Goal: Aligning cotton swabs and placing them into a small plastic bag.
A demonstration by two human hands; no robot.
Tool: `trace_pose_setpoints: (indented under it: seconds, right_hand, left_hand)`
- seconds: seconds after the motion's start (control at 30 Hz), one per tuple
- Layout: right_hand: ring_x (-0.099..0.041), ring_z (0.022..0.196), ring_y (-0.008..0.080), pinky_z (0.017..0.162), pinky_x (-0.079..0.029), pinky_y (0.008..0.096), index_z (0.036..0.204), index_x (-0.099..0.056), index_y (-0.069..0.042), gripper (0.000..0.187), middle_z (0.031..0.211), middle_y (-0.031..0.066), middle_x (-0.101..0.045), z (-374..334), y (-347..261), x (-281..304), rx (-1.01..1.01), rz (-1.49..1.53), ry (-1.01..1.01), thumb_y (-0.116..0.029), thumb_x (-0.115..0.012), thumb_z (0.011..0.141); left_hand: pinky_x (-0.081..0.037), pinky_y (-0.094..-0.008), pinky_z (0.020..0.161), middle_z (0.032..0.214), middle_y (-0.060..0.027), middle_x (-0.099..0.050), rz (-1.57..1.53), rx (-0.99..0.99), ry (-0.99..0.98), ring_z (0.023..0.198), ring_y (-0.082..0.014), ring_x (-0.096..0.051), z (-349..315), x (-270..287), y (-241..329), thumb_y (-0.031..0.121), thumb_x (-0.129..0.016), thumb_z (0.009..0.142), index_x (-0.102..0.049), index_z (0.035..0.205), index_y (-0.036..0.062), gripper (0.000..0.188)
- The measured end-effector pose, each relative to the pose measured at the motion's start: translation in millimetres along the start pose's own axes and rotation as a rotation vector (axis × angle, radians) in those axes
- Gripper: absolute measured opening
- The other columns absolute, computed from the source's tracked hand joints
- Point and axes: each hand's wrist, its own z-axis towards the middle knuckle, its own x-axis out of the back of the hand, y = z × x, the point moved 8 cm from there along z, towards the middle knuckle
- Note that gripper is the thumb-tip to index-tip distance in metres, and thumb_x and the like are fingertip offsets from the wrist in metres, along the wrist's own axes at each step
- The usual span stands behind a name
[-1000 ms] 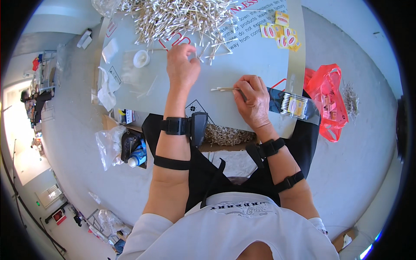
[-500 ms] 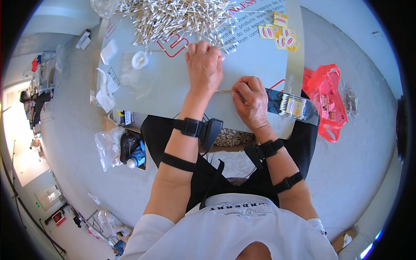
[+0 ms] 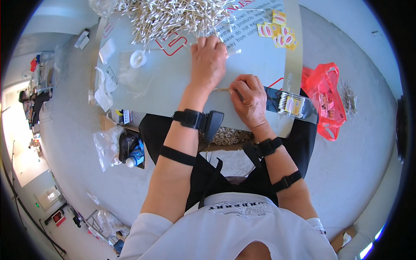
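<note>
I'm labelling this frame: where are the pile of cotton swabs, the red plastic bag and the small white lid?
pile of cotton swabs point(image 3: 173, 17), head view, middle of the heap.
red plastic bag point(image 3: 323, 93), head view, its middle.
small white lid point(image 3: 138, 58), head view, its centre.

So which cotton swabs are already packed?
The row in the clear pack right of the right hand; the swabs in the pile at the board's far edge lie loose.

we see a pale grey board point(image 3: 182, 82) with red line markings and black print, heaped with white cotton swabs point(image 3: 173, 15); small yellow packets point(image 3: 277, 30) carry red and white ovals; a red plastic bag point(image 3: 323, 99) lies on the light grey floor point(image 3: 368, 143); black straps point(image 3: 190, 119) band both forearms; the shirt point(image 3: 229, 229) is white with dark lettering, the apron point(image 3: 225, 173) black
</note>
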Motion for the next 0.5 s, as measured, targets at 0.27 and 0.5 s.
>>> trace_pose_setpoints:
  seconds: [0.27, 0.5]
  right_hand:
    - [-0.057, 0.089, 0.0271, 0.077, -0.048, 0.0394, 0.082, -0.065, -0.007, 0.013, 0.102, 0.0066, -0.063, 0, -4, 6, -0.021, -0.076, 0.023, -0.004, -0.069, 0.070]
    - [-0.056, 0.097, 0.0282, 0.084, -0.045, 0.0404, 0.083, -0.064, -0.007, 0.013, 0.105, 0.0036, -0.064, -2, -2, -1, 0.067, -0.088, -0.012, -0.005, -0.069, 0.071]
  left_hand:
    - [-0.037, -0.0436, 0.083, 0.098, -0.0048, -0.054, -0.053, 0.031, -0.039, 0.099, -0.0294, -0.048, -55, 8, 21, 0.008, -0.069, 0.076, -0.058, 0.088, 0.0061, 0.016]
    - [-0.038, -0.0416, 0.081, 0.096, -0.0059, -0.055, -0.219, 0.098, -0.049, 0.096, -0.0288, -0.049, -58, 16, 10, 0.005, -0.071, 0.072, -0.061, 0.084, 0.0093, 0.016]
